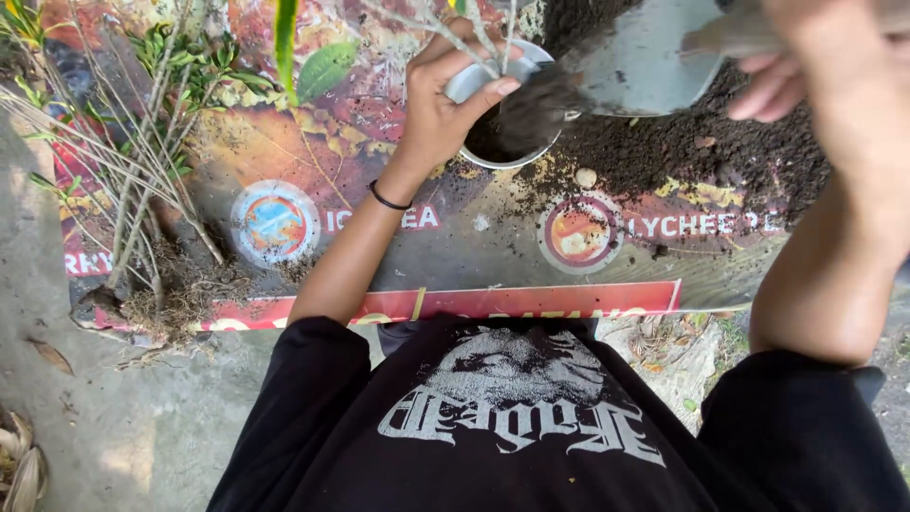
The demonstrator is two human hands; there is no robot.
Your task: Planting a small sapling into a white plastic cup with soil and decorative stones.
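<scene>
My left hand (438, 104) grips the rim of a small white pot (527, 63) and steadies a thin bare plant stem (474, 28) that stands in it. My right hand (834, 66) holds the handle of a grey metal trowel (645, 62) tilted over the pot, and dark soil (531, 109) slides off its blade into the pot. A black band sits on my left wrist. The pot stands on a colourful printed banner (455, 237) spread on the ground.
A heap of dark soil (720, 142) lies on the banner right of the pot. A bundle of uprooted seedlings (142, 171) with bare stems and roots lies at the left. Concrete ground (114, 427) surrounds the banner, with dry leaves at lower left.
</scene>
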